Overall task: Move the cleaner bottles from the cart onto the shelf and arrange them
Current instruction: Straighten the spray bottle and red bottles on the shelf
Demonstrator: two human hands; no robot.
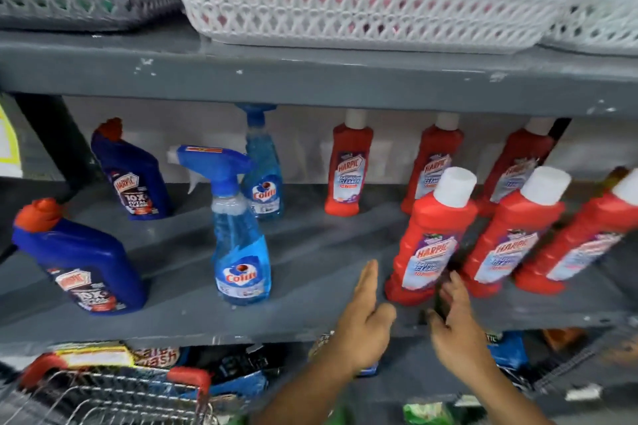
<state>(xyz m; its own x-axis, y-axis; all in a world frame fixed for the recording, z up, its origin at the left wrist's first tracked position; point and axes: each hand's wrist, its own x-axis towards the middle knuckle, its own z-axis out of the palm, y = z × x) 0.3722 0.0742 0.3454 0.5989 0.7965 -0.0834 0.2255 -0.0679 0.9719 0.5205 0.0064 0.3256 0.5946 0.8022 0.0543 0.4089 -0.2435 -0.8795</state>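
My left hand (364,317) is open, fingers straight, holding nothing, just beside the front red plastic Harpic bottle with a white cap (428,238). My right hand (452,324), open too, brushes its base on the grey shelf (303,272).

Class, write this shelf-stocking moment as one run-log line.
stage: arranging | left hand: open, empty | right hand: open beside front red Harpic bottle | shelf: bottles upright
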